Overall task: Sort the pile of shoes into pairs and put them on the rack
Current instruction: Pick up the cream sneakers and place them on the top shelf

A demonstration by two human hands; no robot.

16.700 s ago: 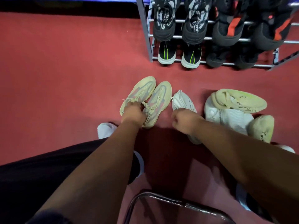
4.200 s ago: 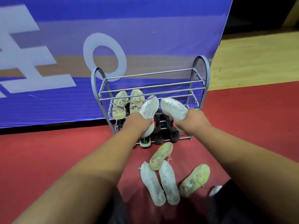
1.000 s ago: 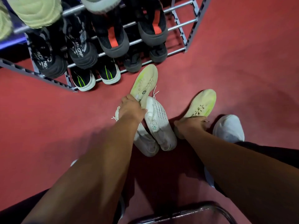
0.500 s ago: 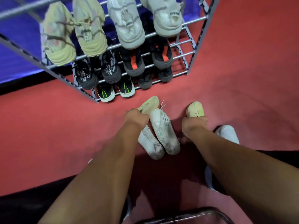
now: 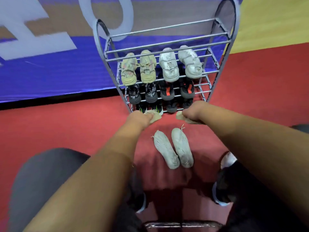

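My left hand point(image 5: 139, 117) grips one pale yellow-green shoe point(image 5: 155, 116) and my right hand point(image 5: 192, 113) grips its mate point(image 5: 179, 116). Both shoes are lifted off the floor, in front of the foot of the grey metal rack point(image 5: 222, 46). Two white knit shoes point(image 5: 173, 148) lie side by side on the red floor between my arms. On the rack a beige pair point(image 5: 138, 67) and a white pair point(image 5: 180, 62) sit on an upper shelf, with dark pairs point(image 5: 160, 92) on the shelves below. The top shelf holds nothing.
A blue banner point(image 5: 50, 64) with white letters stands behind the rack. Wooden flooring point(image 5: 275, 22) lies at the back right. My legs and white-soled shoes point(image 5: 229, 159) flank the white pair. A metal chair bar point(image 5: 182, 224) runs along the bottom edge.
Both hands have lifted the yellow-green shoes off the floor and moved them forward to the rack. The view has tilted up, showing the whole rack. The white knit pair stays on the floor.
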